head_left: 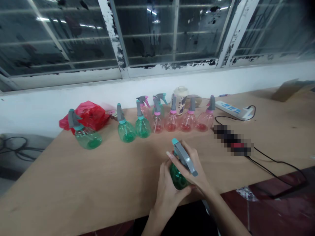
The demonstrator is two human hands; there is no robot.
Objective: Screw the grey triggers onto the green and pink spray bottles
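Observation:
A green spray bottle (pixel 177 177) with a grey and teal trigger head is held between both hands near the table's front edge. My left hand (pixel 167 190) is wrapped round the bottle's body from the left. At the upper right of the same bottle, my right hand (pixel 190 160) is closed about the spray head (pixel 185 158), with a finger reaching across under the nozzle. The palms and part of the bottle's neck are hidden by the fingers. Beyond the hands stand several spray bottles in a row, among them a green one (pixel 143 127) and a pink one (pixel 171 122).
Another green spray bottle (pixel 88 137) stands at the left beside a red plastic bag (pixel 90 114). A paper cup (pixel 181 98) is behind the row. To the right lie a white power strip (pixel 232 109), black cables (pixel 270 159) and a cardboard piece (pixel 287 90) on the wooden table (pixel 98 183).

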